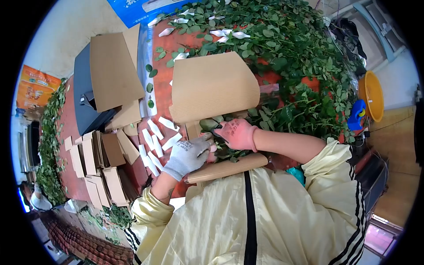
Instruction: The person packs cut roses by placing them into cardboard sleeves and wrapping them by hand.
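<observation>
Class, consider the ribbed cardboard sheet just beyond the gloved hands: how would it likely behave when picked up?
The cardboard sheet is probably light for its size, being broad but thin-looking. Its bowed near edge suggests it would flex somewhat, and its ribbed, matte surface probably wouldn't be very slippery.

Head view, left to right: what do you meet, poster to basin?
Orange poster → stacked cardboard pieces → loose white pieces → gray-gloved left hand → pink-gloved right hand → yellow basin. Left out for overlap: leafy stems, blue object by the basin.
</observation>
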